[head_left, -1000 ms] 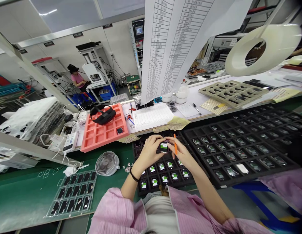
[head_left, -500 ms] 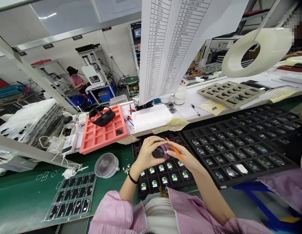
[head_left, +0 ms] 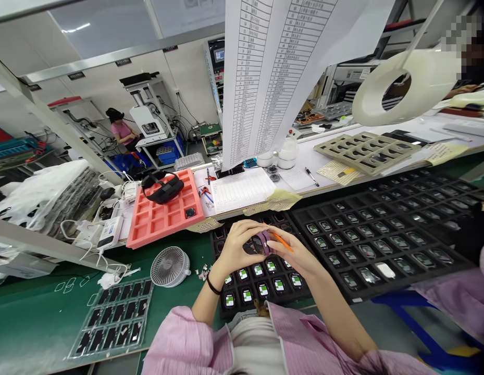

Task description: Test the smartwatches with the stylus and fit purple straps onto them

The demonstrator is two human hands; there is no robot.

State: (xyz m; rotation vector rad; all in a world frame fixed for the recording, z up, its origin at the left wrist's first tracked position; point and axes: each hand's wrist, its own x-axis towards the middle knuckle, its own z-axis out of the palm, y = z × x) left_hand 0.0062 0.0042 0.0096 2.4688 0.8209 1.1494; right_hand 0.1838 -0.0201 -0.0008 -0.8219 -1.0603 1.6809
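A smartwatch with a purple case [head_left: 265,243] is held up between my two hands, over a black foam tray [head_left: 309,292]. My left hand [head_left: 237,244] closes round its left side, thumb below and fingers above. On the other side, the fingers of my right hand [head_left: 298,252] press against the purple edge. A slim orange stick [head_left: 281,241] is also tucked in my right hand and slants across the fingers; its exact kind does not show. In the tray beneath, several smartwatches [head_left: 263,289] lie in slots with lit green-and-white screens.
A larger black tray of watches [head_left: 345,299] lies to the right. A small fan [head_left: 170,266] and a clear tray of black parts [head_left: 112,315] are at left. On the shelf are a pink tray [head_left: 163,229], paper sheets [head_left: 245,190] and a beige tray [head_left: 367,151]. A tape roll [head_left: 429,88] hangs at upper right.
The orange stick lies slightly lower and flatter in my right hand. Both hands keep hold of the watch in nearly the same place. The view has shifted slightly.
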